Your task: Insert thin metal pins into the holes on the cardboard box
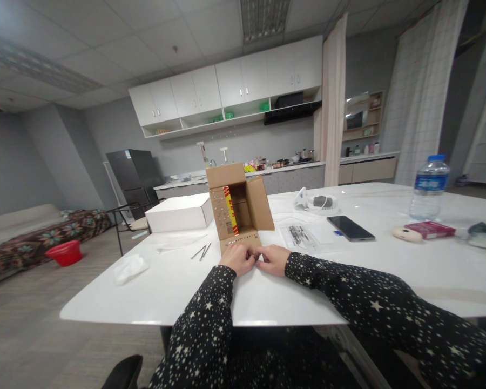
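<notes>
A brown cardboard box [243, 208] stands on the white table with its flaps spread and its dark inside facing me. Red and yellow tape runs down one side of its opening. My left hand [238, 259] lies over the near flap with its fingers curled round the edge. Close beside it, my right hand [274, 260] is closed, its fingertips at the right corner of the same flap. The fingers almost meet, and whatever may be between the fingertips is hidden. To the left lie a few thin dark rods [202, 252].
A white box [180, 212] stands behind on the left, and crumpled tissue [130, 269] lies nearer. Rightward are a clear plastic packet [302, 237], a phone [350, 228], a white cabled device [316, 201], a pink box [429, 230] and a water bottle [428, 189].
</notes>
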